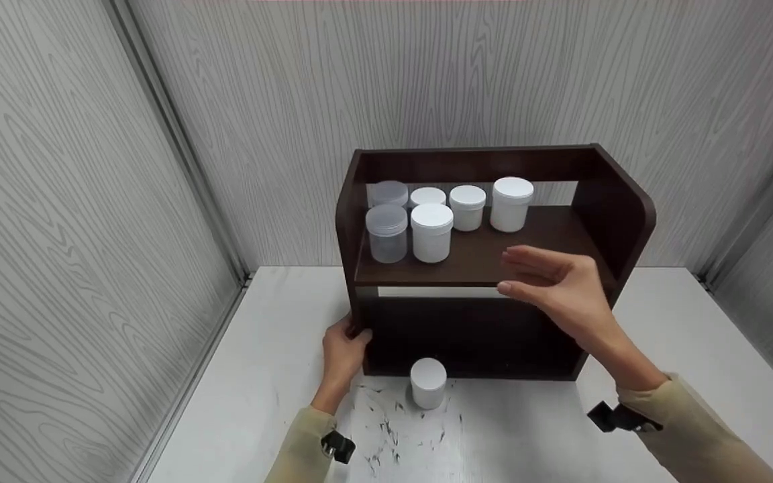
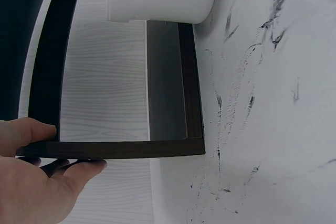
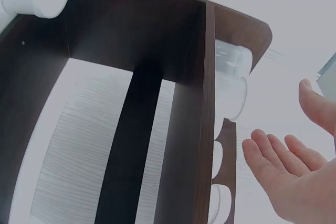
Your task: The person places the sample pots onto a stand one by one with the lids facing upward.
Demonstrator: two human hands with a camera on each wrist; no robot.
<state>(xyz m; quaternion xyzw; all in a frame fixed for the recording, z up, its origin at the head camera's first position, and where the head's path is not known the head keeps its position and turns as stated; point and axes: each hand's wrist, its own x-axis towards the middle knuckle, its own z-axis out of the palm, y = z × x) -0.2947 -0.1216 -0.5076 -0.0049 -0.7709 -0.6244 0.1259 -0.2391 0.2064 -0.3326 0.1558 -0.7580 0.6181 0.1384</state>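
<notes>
A dark brown two-tier shelf (image 1: 467,335) stands on the table. My left hand (image 1: 343,349) grips the front edge of its left side panel, thumb on the inner face and fingers outside, as the left wrist view also shows. My right hand (image 1: 564,288) is raised before the upper board's right part, holding nothing, thumb apart from the fingers. On the upper board stand a front white jar (image 1: 432,233), a front translucent jar (image 1: 387,235) and several more jars behind. One white jar (image 1: 428,384) stands on the table just before the shelf's lower front edge.
Dark scuff marks (image 1: 386,429) lie on the white table (image 1: 286,315) in front of the shelf. A wood-grain wall (image 1: 279,100) rises behind it, with side walls left and right. At the back right of the upper board is a taller white jar (image 1: 511,204).
</notes>
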